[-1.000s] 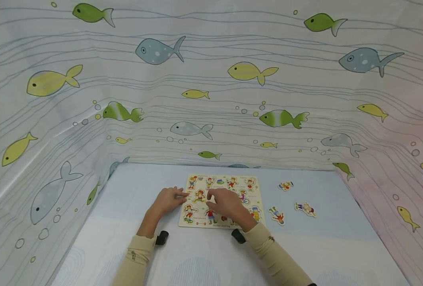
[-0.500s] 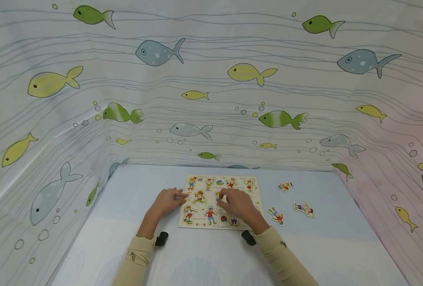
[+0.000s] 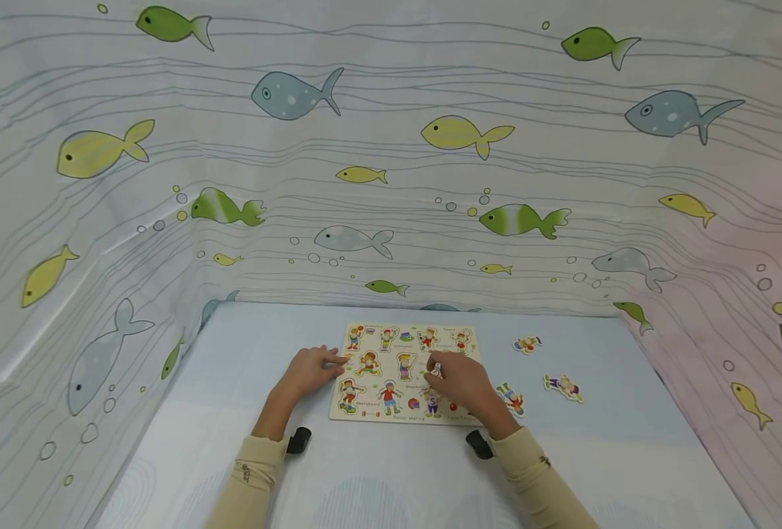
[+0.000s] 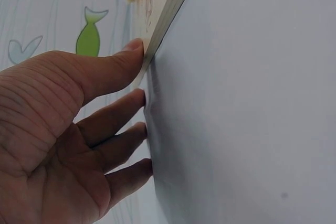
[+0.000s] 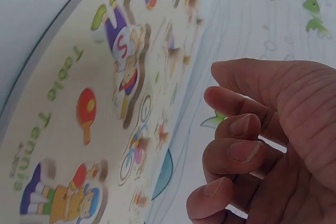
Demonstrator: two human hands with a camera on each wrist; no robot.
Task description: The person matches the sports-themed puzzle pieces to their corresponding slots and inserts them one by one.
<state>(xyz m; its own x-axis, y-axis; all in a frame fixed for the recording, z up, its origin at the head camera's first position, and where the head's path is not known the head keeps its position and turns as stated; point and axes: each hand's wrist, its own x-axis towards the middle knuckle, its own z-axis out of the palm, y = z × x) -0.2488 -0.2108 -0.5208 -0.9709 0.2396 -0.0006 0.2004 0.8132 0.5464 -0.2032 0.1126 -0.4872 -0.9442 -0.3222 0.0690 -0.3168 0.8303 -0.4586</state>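
Observation:
A wooden puzzle board (image 3: 387, 367) printed with children playing sports lies flat on the table. My left hand (image 3: 310, 373) is at its left edge; in the left wrist view the thumb touches the board's side, and the other fingertips reach the table surface just below. Over the right half of the board hovers my right hand (image 3: 460, 378), its fingers loosely bent with nothing between them in the right wrist view. Beneath it are a figure piece in purple trousers (image 5: 113, 30) and a table tennis player piece (image 5: 73, 198). A batter piece (image 3: 406, 366) sits in the middle row.
Three loose figure pieces lie right of the board: one at the back (image 3: 528, 344), one farther right (image 3: 564, 387) and one close beside the board (image 3: 511, 399). A fish-patterned curtain (image 3: 417, 206) surrounds the table. Black wrist devices (image 3: 300, 441) show below both hands.
My right hand has moved right across the board, uncovering the batter piece and the pieces in the lower middle. The left hand stays at the left edge.

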